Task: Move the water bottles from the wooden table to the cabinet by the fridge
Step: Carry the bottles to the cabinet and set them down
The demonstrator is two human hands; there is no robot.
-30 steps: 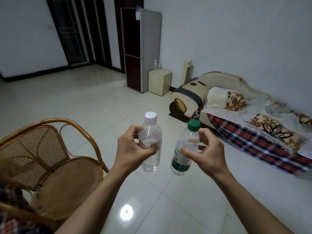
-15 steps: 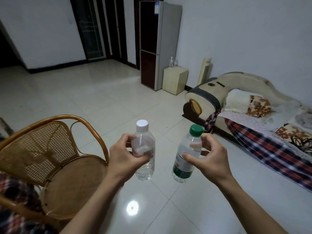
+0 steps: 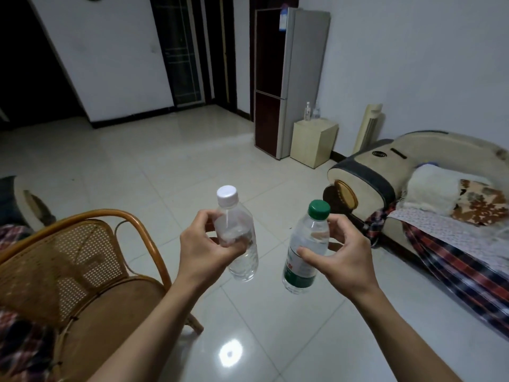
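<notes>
My left hand point(image 3: 205, 249) grips a clear white-capped water bottle point(image 3: 242, 244) upright in front of me. My right hand point(image 3: 341, 260) grips a green-capped water bottle point(image 3: 305, 252) with a green label, tilted slightly. Both are held over the tiled floor. Far ahead a small cream cabinet point(image 3: 314, 142) stands right of the tall fridge point(image 3: 286, 81). Two clear bottles point(image 3: 310, 111) stand on the cabinet's top. The wooden table is out of view.
A rattan chair point(image 3: 82, 271) stands close at my left. A sofa point(image 3: 429, 205) with plaid blanket and cushions runs along the right wall. A cream fan heater point(image 3: 369, 128) leans beside the cabinet. Glossy floor tiles point(image 3: 170, 166) stretch between me and the fridge.
The view has swung left and up, so fridge and cabinet sit further right and nearer. Both hands keep holding their bottles in much the same pose.
</notes>
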